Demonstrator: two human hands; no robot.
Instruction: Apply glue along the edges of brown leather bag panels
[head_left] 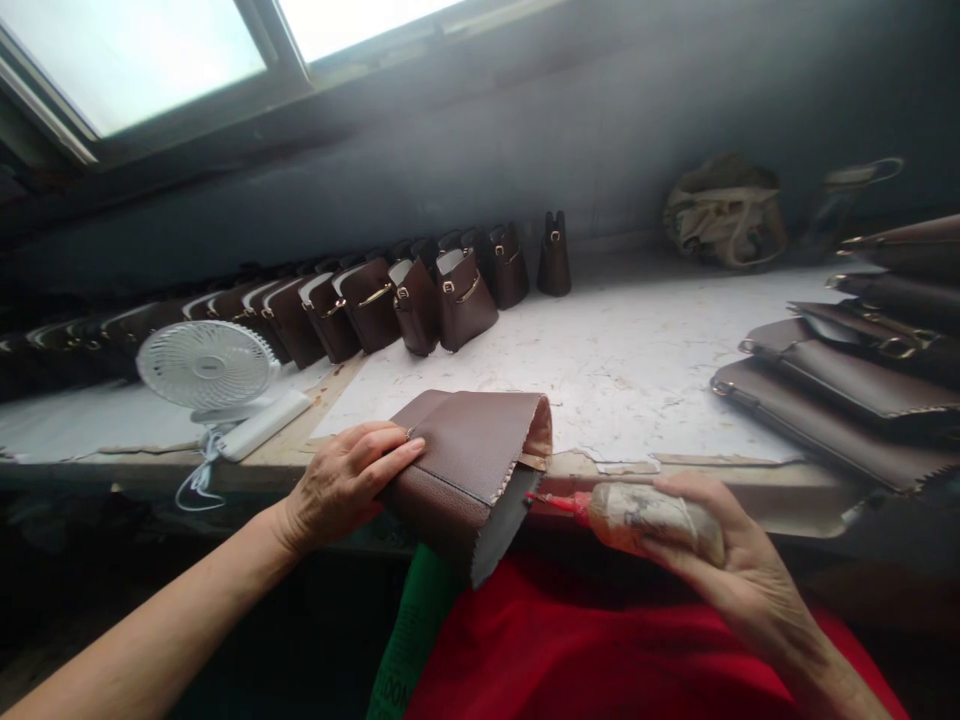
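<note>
Place: a workshop where bags are made, judging by what surrounds me
Rows: many dark brown bags [469, 300] of like pattern, with gold-coloured fittings, standing along my bench [802, 503]
Pile: flat brown bag bodies [817, 410] stacked to my right, some with zigzag-cut edges
Bench cover: white paper [622, 370], marked all over and ragged at the front
In my hands: an open-ended bag piece [465, 430] in the left [349, 475], a stained, red-nozzled squeeze bottle [652, 518] in the right [724, 535]
</note>
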